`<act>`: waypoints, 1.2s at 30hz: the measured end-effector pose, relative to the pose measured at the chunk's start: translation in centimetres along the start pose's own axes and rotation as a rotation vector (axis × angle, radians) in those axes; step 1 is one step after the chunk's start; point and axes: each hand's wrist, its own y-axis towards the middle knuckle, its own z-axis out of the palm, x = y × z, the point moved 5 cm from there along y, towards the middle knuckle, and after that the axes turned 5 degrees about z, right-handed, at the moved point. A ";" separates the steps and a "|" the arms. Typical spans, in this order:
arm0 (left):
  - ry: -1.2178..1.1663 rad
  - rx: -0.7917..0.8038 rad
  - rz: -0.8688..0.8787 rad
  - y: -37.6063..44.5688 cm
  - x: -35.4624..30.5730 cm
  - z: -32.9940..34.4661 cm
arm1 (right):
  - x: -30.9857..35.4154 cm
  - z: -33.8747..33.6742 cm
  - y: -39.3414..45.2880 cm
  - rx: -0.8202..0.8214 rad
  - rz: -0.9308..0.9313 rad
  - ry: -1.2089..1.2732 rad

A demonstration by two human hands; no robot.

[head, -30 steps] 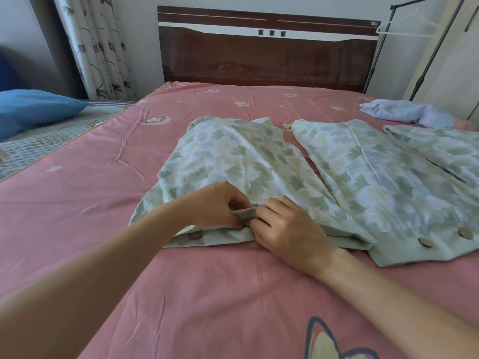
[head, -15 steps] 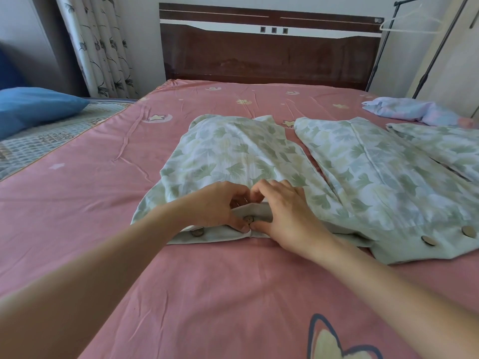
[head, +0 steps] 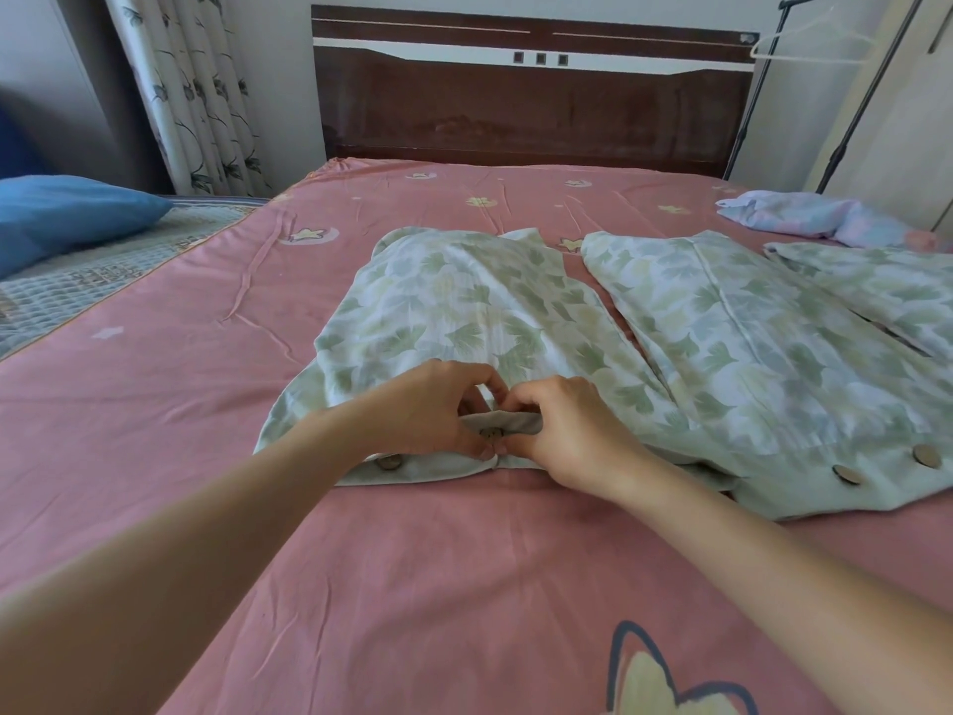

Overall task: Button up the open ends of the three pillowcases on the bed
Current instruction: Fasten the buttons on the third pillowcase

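Three leaf-print pillowcases lie side by side on the pink bed (head: pixel 154 405). The left pillowcase (head: pixel 464 307) has its plain green open end toward me. My left hand (head: pixel 433 410) and my right hand (head: pixel 572 430) pinch that hem together at its middle, where a brown button (head: pixel 491 434) shows between my fingers. Another button (head: pixel 389 461) sits further left on the same hem. The middle pillowcase (head: pixel 722 343) shows two buttons (head: pixel 848 474) at its near right corner. The right pillowcase (head: pixel 887 296) is partly cut off by the frame.
A crumpled pale lilac cloth (head: pixel 820 221) lies at the bed's far right. A dark wooden headboard (head: pixel 536 116) stands behind. A blue pillow (head: pixel 67 214) rests on a neighbouring bed at left. A metal clothes rack (head: pixel 835 85) stands at the far right.
My right hand has lifted and turned so the hem flap stands up, and the middle button now shows between my fingertips. My left hand stays on the hem.
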 end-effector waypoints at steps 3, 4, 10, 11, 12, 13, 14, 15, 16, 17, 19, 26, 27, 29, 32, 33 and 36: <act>0.042 -0.035 0.005 -0.1 -0.2 -0.3 | 0.0 0.0 0.0 -0.002 0.014 0.013; 0.064 -0.038 0.008 -0.2 -0.3 -0.4 | 0.1 0.0 0.0 -0.001 0.015 0.014; 0.105 -0.069 -0.003 0.0 -0.2 -0.5 | 0.2 -0.1 -0.4 -0.023 -0.008 0.001; 0.100 -0.075 -0.006 0.0 -0.2 -0.5 | 0.2 -0.1 -0.4 -0.022 -0.010 -0.005; 0.087 -0.083 -0.009 0.0 -0.2 -0.5 | 0.2 -0.1 -0.4 -0.020 -0.013 -0.013; 0.069 -0.095 -0.011 0.0 -0.1 -0.5 | 0.3 -0.2 -0.4 -0.018 -0.018 -0.019; 0.052 -0.108 -0.010 0.0 -0.1 -0.5 | 0.3 -0.2 -0.4 -0.015 -0.022 -0.023; 0.043 -0.118 -0.004 0.0 -0.1 -0.5 | 0.3 -0.2 -0.3 -0.011 -0.026 -0.024; 0.042 -0.126 0.004 0.0 -0.1 -0.5 | 0.3 -0.1 -0.3 -0.007 -0.027 -0.022; 0.041 -0.132 0.010 0.0 -0.1 -0.4 | 0.2 0.0 -0.2 -0.005 -0.028 -0.021; 0.035 -0.139 0.016 0.0 -0.2 -0.4 | 0.1 0.1 -0.2 -0.007 -0.032 -0.018; 0.047 -0.155 0.051 0.0 -0.3 -0.6 | -0.2 0.2 -0.3 0.019 -0.033 -0.013; 0.047 -0.160 0.054 0.0 -0.3 -0.6 | -0.2 0.2 -0.2 0.023 -0.034 -0.013; 0.048 -0.165 0.056 0.1 -0.2 -0.6 | -0.2 0.2 -0.2 0.035 -0.037 -0.010; 0.070 -0.149 0.048 0.2 -0.2 -0.5 | -0.2 0.1 -0.1 0.045 -0.047 -0.007; 0.078 -0.140 0.047 0.3 -0.2 -0.5 | -0.2 0.1 0.0 0.046 -0.050 -0.009; 0.087 -0.098 0.055 0.2 -0.5 -0.5 | -0.5 0.0 0.0 0.045 -0.065 -0.018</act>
